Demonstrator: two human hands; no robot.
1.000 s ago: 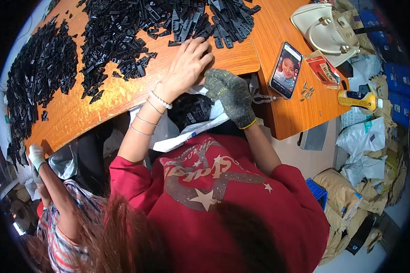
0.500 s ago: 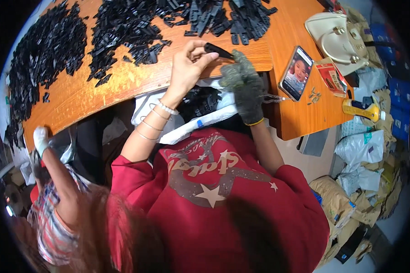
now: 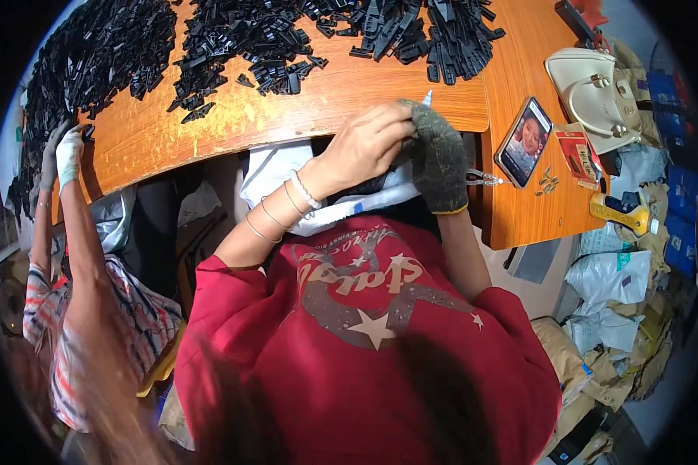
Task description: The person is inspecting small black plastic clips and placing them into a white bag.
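My bare left hand (image 3: pixel 372 147), with bracelets at the wrist, is closed, its fingers bent against the glove on my right hand. What it holds is hidden. My right hand (image 3: pixel 440 159), in a dark knitted glove, is closed too. From the top of its fingers sticks a thin, pointed silvery blade tip (image 3: pixel 428 98); the rest of that tool is out of sight. Both hands meet just in front of the wooden table's (image 3: pixel 318 112) near edge, above a white bag (image 3: pixel 392 198) by my lap.
Heaps of black plastic parts (image 3: pixel 248 43) cover the table's far side. At right are a phone (image 3: pixel 524 143), a red packet (image 3: pixel 580 155), a cream handbag (image 3: pixel 589 81) and a yellow bottle (image 3: pixel 620 211). At left, a co-worker's gloved hands (image 3: pixel 68 151) reach the table edge.
My left hand has turned and moved right against the glove; the black plastic piece in its fingers is now hidden. The pointed tip has come into view. The co-worker's hands have moved up to the parts.
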